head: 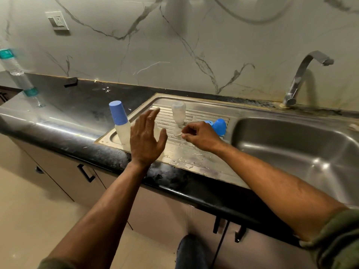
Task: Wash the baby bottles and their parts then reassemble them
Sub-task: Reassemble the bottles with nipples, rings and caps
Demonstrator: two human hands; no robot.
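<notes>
Head view: capped translucent bottle with blue cap [120, 123] assembled at left; inverted clear bottle [178, 113] and blue cap [220, 126] still apart. Right hand [202, 135] pinches a small clear part [177, 132]; left hand [145, 136] spread, empty.

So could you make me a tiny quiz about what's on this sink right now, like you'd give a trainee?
1. True or false: the capped bottle stands upright at the left end of the drainboard.
2. Which hand is spread open, holding nothing: A) left hand B) right hand?
3. What colour is the loose cap lying beyond the right hand?

Key: 1 true. 2 A; the right hand's fingers are curled as if pinching a small clear part, too blurred to identify. 3 blue.
</notes>
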